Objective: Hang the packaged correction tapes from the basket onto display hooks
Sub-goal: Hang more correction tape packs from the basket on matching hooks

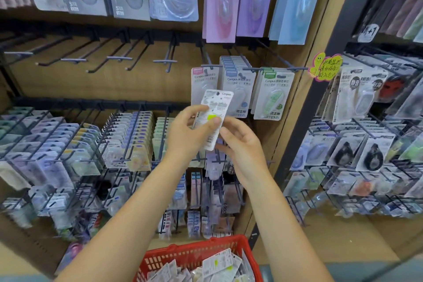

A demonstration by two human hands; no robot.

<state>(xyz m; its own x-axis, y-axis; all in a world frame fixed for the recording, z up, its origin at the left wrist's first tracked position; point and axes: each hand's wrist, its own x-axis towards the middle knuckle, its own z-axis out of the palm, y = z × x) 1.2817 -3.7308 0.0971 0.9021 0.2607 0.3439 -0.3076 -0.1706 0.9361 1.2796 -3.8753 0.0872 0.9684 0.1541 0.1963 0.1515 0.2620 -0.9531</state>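
The left hand (187,135) grasps a correction tape pack (214,119); the right hand (242,144) touches its lower edge with relaxed fingers, above the red basket (194,254).

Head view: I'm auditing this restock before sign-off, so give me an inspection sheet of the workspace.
Surface: wooden display wall with one row of bare hooks.
Job's things: packaged correction tape held back side out; red basket below holds more packs.
Clutter: three hooks of Campus packs hang behind the held pack.
Grippers: left hand grips the pack; right hand touches its lower edge.
Cables: nothing seen.
Surroundings: yellow smiley note; full side rack.
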